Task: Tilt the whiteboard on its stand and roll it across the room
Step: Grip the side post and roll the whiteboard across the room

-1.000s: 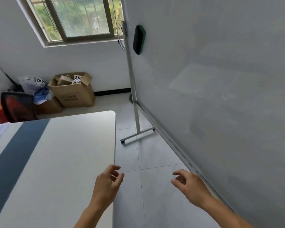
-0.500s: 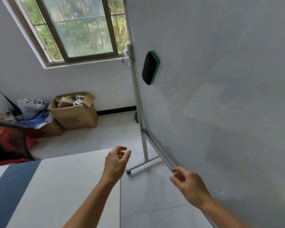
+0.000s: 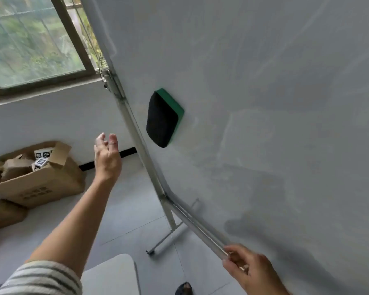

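A large whiteboard (image 3: 264, 103) fills the right side of the view, its grey-white face smeared. A metal stand post (image 3: 136, 137) runs down its left edge to a wheeled foot (image 3: 164, 241) on the tiled floor. A black and green eraser (image 3: 163, 119) sticks to the board near that edge. My right hand (image 3: 249, 271) is closed around the metal tray rail (image 3: 196, 224) along the board's bottom edge. My left hand (image 3: 107, 154) is raised, fingers apart, a short way left of the post and not touching it.
An open cardboard box (image 3: 36, 177) with scraps and marker cubes stands by the far wall under the window (image 3: 30, 43). A white table corner (image 3: 113, 275) lies near my body. A fan grille (image 3: 103, 67) shows behind the post. Tiled floor lies between box and stand.
My right hand moved to the bottom rail and closed on it. My left hand rose toward the stand post. The view tipped upward and closer to the board.
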A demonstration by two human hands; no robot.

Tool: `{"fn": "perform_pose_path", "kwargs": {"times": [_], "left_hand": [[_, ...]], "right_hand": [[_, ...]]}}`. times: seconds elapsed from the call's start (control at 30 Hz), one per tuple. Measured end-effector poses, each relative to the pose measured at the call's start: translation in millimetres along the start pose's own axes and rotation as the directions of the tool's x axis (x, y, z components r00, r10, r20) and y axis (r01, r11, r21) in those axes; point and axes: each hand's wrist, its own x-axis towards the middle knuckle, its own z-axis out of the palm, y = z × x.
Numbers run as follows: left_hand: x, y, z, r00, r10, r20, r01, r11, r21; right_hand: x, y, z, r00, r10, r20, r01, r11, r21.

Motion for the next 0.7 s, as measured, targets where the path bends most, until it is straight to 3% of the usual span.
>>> {"fn": "perform_pose_path", "kwargs": {"times": [0.13, 0.23, 0.4, 0.7], "left_hand": [[69, 21, 52, 0.994, 0.065, 0.086, -0.043, 0.972, -0.229], [100, 30, 93, 0.997, 0.064, 0.051, -0.041, 0.931, -0.363], [127, 39, 139, 0.985, 0.089, 0.150, -0.024, 0.922, -0.387], [157, 77, 229, 0.902, 0.304, 0.308, -0.215, 0.932, -0.290]], "right_hand": [[25, -9, 7, 0.990, 0.106, -0.088, -0.100, 0.993, 0.063], [43, -21, 19, 0.974, 0.168, -0.152, -0.154, 0.983, 0.102], [66, -28, 30, 0.925, 0.281, -0.255, -0.233, 0.951, 0.203], [115, -5, 2, 0.817, 0.442, -0.370, -0.281, 0.866, 0.413]]}}
